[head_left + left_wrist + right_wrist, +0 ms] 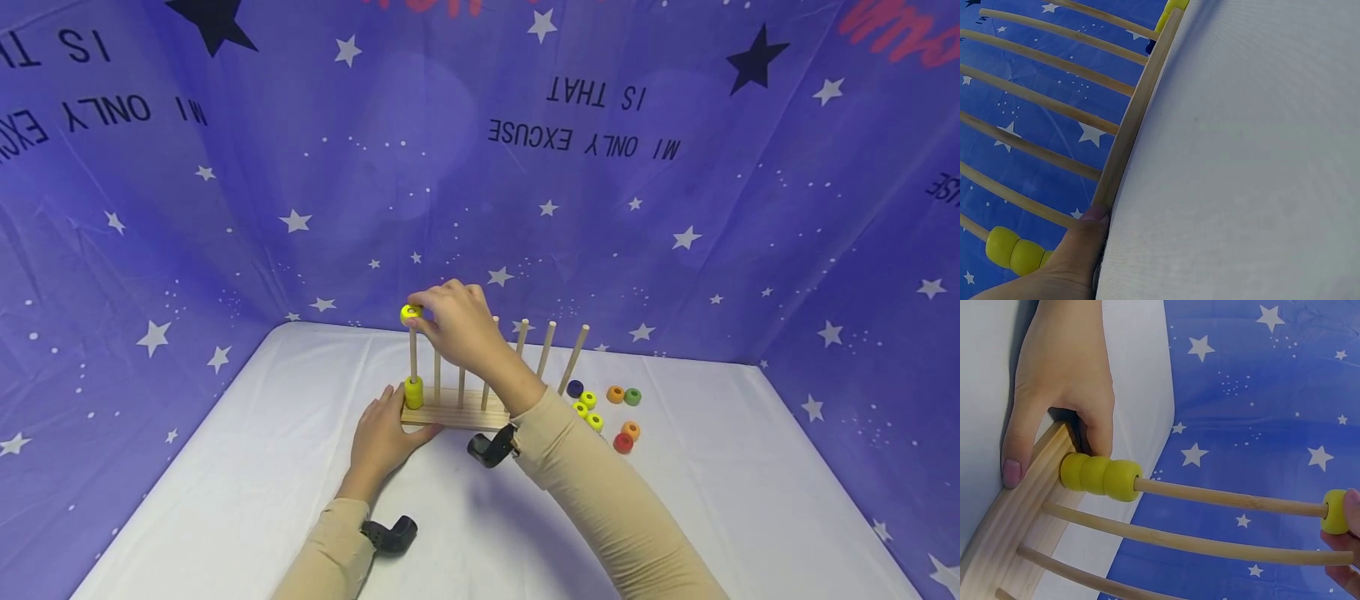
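Yellow bead [409, 313] pinched by the right hand [459, 321] sits atop the rack's [454, 414] leftmost peg [412, 354]; left hand [384, 437] grips the rack's left end, beside stacked yellow beads [413, 392]. Loose beads [607, 408] lie right of the rack on the tabletop [262, 467].

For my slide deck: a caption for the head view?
Right hand sets yellow bead on peg while left hand steadies wooden base.

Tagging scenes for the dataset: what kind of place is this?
Most likely a staged recording booth, not a home or workshop. A star-printed purple backdrop wraps three sides, a white-covered table fills the floor of view, and the only props are a wooden peg rack and loose coloured beads.
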`<state>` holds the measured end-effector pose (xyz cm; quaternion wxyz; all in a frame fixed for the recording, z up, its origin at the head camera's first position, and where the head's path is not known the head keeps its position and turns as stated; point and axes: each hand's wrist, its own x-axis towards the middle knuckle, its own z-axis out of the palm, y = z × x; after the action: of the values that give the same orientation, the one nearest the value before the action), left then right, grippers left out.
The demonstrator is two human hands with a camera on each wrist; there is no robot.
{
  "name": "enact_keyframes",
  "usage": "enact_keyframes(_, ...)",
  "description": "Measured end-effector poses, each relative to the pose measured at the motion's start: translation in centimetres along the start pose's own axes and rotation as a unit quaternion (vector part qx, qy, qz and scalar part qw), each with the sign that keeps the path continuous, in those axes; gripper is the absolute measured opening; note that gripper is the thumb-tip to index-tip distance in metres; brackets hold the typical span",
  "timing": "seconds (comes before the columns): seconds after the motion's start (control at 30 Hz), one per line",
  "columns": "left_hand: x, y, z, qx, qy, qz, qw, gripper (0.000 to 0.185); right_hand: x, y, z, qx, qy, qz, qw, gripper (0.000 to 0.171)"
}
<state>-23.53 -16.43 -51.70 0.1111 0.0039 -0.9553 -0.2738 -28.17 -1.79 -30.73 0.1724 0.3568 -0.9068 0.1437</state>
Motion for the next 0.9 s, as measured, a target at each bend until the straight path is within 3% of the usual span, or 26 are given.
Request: enact_keyframes(0.9, -0.05, 0.12, -0.05, 0.000, 0.003, 0.000, 1.0000, 0.099, -0.39, 0.27, -0.19, 0.020, -0.016, 0.018, 0.999, 0.034)
